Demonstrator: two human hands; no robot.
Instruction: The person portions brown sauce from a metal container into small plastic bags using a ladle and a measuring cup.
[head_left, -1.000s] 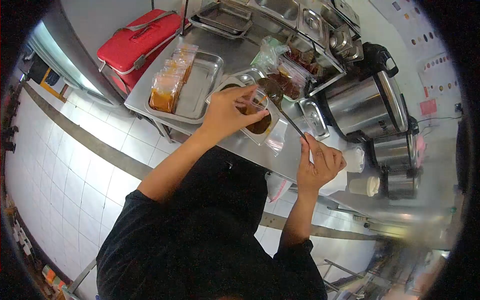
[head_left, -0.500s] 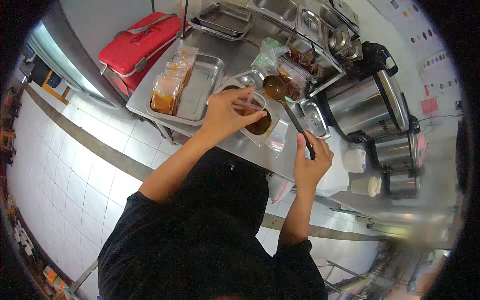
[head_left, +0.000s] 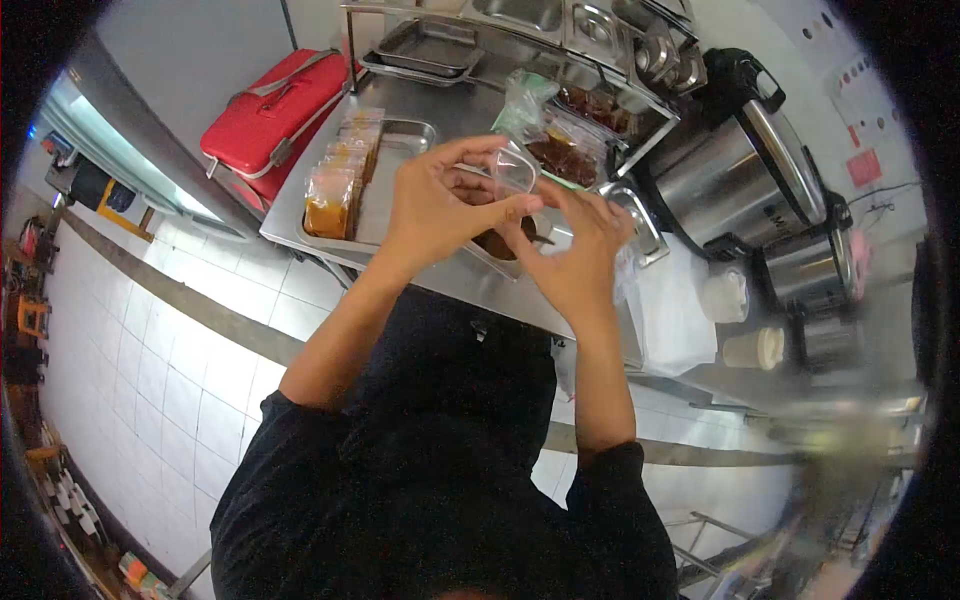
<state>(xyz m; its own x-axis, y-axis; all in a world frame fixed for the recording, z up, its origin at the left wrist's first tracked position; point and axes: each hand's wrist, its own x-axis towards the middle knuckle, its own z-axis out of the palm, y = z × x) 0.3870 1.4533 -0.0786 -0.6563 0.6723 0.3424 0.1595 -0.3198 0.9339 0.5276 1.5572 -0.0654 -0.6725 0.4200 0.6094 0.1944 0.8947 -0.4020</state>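
Note:
Between my two hands is a clear plastic bag (head_left: 514, 174) with a rounded open mouth, held up over the counter. My left hand (head_left: 440, 205) grips its left side with thumb and fingers curled. On its right side, my right hand (head_left: 580, 235) has its fingers curled at the bag's edge; their tips are partly hidden. Below the hands, a container of brown sauce (head_left: 494, 246) shows only in part. A dark handle-like piece (head_left: 545, 239) sticks out there, mostly covered by my right hand.
Filled orange sauce packets (head_left: 335, 195) stand in a metal tray (head_left: 412, 130) on the left. A red cooler box (head_left: 270, 115) is beyond it. Bags of dark red food (head_left: 565, 160) lie behind my hands. Large steel cookers (head_left: 740, 190) and a pale cup (head_left: 755, 348) stand on the right.
My right hand has let go of the black-handled ladle and moved left and up to the plastic bag. My left hand has stayed on the bag, raised slightly.

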